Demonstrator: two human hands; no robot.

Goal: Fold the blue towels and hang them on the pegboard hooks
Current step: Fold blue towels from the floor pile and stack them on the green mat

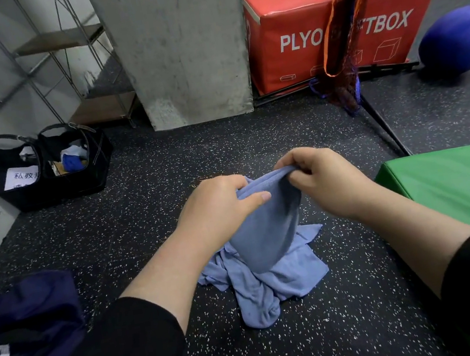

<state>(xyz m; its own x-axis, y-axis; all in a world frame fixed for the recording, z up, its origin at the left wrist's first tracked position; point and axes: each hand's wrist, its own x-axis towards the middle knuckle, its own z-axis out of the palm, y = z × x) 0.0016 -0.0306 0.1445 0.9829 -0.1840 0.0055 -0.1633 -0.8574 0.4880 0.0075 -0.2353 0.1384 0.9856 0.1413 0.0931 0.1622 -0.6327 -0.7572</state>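
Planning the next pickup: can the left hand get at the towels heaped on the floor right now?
Probably not yet. The left hand and right hand both grip the lifted blue towel, which hangs over the floor heap. Nothing else blocks it.

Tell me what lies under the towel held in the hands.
Under the held towel, gripped by the left hand and right hand, a crumpled pile of blue towels lies on the speckled floor. How many are in it is hidden by the folds.
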